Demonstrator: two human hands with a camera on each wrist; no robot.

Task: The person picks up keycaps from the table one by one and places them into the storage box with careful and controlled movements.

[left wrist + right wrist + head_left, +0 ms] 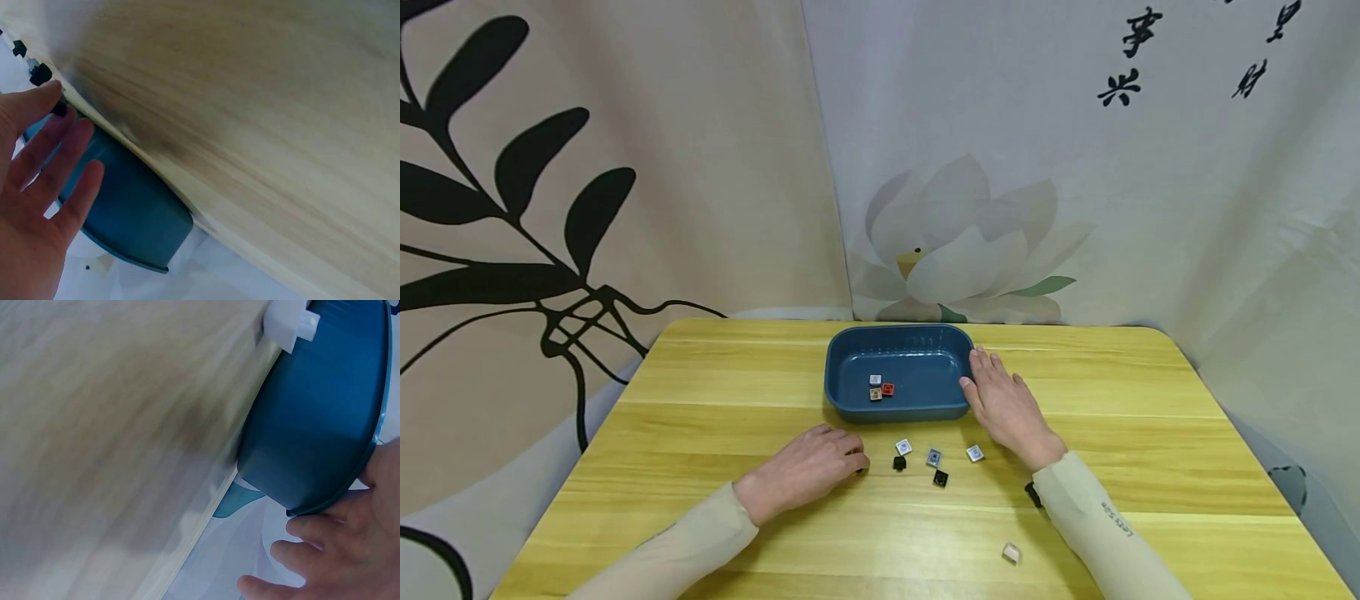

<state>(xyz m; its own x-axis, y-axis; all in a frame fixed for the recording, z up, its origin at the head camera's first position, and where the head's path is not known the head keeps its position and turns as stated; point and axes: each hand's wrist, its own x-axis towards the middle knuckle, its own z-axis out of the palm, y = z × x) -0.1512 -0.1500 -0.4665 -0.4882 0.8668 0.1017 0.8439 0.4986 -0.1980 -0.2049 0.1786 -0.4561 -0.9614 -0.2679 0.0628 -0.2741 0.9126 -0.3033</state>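
A blue tray [895, 414] holds three small square keyboard switches: a white one [876, 380], a tan one [876, 395] and a red one [888, 389]. In front of the tray, my left hand [808, 471] pinches a black keyboard switch [59, 108] between thumb and fingertips, low over the table; its other fingers are spread. My right hand [1011, 408] rests against the tray's right end, thumb at the rim and fingers extended. Between the hands lie white switches [903, 447] [974, 453], a grey one [934, 457] and black ones [899, 462] [941, 478].
Nearer the front of the wooden table [1150, 417] lies another white switch [1011, 553]. A black piece [1033, 494] shows partly beside the right sleeve [1097, 517]. A printed curtain [737, 167] hangs behind the table's back edge.
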